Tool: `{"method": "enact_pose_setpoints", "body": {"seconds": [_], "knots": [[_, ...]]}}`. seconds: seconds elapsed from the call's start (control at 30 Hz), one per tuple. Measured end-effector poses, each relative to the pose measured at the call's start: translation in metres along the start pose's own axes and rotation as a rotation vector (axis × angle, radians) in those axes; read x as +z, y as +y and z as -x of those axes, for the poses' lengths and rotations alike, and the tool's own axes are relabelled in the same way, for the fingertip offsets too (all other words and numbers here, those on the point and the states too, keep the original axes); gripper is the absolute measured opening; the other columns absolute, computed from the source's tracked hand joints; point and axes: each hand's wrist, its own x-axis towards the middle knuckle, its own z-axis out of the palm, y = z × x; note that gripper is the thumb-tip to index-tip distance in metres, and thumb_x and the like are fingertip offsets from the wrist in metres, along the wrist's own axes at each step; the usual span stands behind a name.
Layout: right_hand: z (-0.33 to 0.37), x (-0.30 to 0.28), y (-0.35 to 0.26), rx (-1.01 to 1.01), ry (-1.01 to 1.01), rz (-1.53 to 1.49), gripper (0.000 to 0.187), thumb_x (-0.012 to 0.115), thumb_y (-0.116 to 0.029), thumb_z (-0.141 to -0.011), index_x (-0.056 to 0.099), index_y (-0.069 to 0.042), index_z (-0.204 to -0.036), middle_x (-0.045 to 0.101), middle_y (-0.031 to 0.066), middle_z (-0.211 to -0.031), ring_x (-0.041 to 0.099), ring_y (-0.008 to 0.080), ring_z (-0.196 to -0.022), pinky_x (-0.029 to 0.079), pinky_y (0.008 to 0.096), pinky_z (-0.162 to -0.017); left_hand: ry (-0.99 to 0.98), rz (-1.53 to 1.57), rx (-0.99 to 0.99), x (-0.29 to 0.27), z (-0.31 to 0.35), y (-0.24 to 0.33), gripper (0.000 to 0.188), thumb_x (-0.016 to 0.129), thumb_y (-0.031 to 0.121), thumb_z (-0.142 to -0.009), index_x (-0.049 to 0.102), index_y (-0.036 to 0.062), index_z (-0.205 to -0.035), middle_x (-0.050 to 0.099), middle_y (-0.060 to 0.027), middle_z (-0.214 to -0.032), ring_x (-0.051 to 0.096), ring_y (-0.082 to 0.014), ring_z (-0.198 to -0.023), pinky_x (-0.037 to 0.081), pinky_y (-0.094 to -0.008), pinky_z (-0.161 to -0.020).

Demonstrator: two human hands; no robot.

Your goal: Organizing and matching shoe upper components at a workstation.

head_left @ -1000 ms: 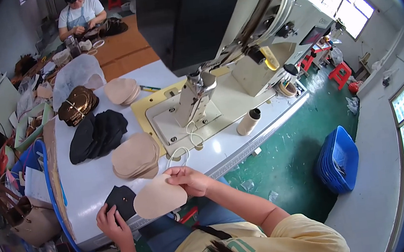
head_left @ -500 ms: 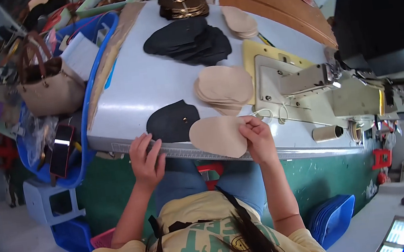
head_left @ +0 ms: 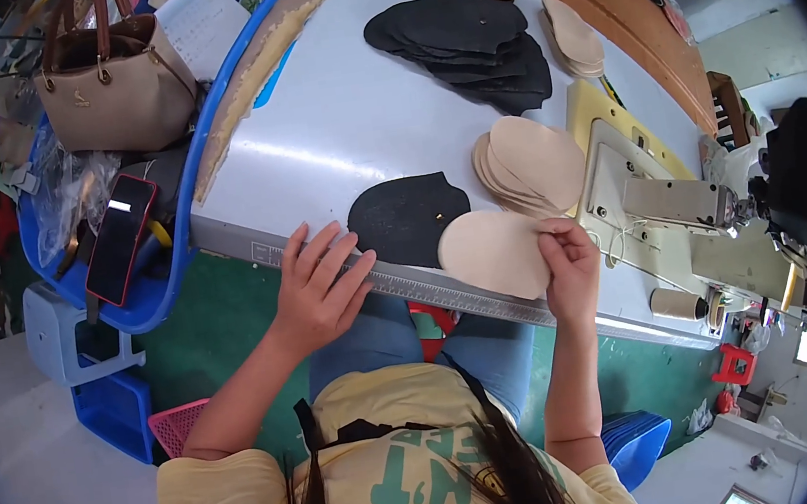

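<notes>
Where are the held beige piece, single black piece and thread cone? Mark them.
Held beige piece [head_left: 492,254]: head view, middle of its face.
Single black piece [head_left: 402,220]: head view, upper face.
Thread cone [head_left: 674,303]: head view, wound side.

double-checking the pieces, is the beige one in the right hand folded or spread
Spread: the beige piece shows a broad, rounded outline with no visible crease, its right edge held by the right hand.

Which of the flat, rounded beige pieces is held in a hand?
The single flat, rounded beige piece at the front edge of the white table, pinched by the right hand; the other beige pieces lie in two stacks farther back.
</notes>
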Motion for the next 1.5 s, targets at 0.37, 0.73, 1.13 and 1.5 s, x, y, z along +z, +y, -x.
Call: {"method": "enact_pose_setpoints", "body": {"seconds": [0.37,0.73,1.13,1.5], "knots": [[-0.027,0.063,-0.008,0.005,-0.208,0.14,0.021,0.054,-0.002,-0.091,0.059,0.003,-0.111,0.063,0.0026,-0.09,0.058,0.0049,-0.079,0.045,0.0174,-0.071,0.051,0.071,-0.005,0.01,0.004,-0.001,0.038,0.067,0.031,-0.08,0.062,0.0058,-0.109,0.057,-0.0135,-0.117,0.054,-0.0297,-0.115,0.037,-0.0484,-0.099],[-0.031,0.073,-0.007,-0.001,-0.19,0.186,0.02,0.055,-0.005,-0.092,0.06,0.004,-0.109,0.065,0.0026,-0.091,0.058,0.0049,-0.08,0.046,0.018,-0.072,0.122,0.13,0.022,0.014,-0.003,-0.004,0.041,0.066,0.038,-0.081,0.063,0.0034,-0.103,0.057,-0.0141,-0.108,0.059,-0.0321,-0.105,0.045,-0.043,-0.084],[-0.027,0.074,-0.008,0.009,-0.159,0.227,0.019,0.057,-0.004,-0.091,0.061,0.004,-0.108,0.064,0.0031,-0.088,0.058,0.0042,-0.076,0.046,0.0176,-0.069,0.067,0.07,0.01,0.012,-0.007,0.0,0.035,0.064,0.036,-0.083,0.06,0.0049,-0.099,0.059,-0.0125,-0.122,0.057,-0.0292,-0.108,0.043,-0.0392,-0.086],[0.003,0.086,0.002,-0.935,-0.245,0.926,0.056,0.074,-0.014,-0.073,0.053,-0.002,-0.123,0.046,0.0168,-0.132,0.051,0.0327,-0.115,0.04,0.0452,-0.096,-0.177,-0.139,-0.025,0.002,-0.02,0.014,0.048,0.062,0.04,-0.082,0.058,0.0061,-0.116,0.048,-0.013,-0.134,0.046,-0.0282,-0.118,0.032,-0.0455,-0.095]]}}
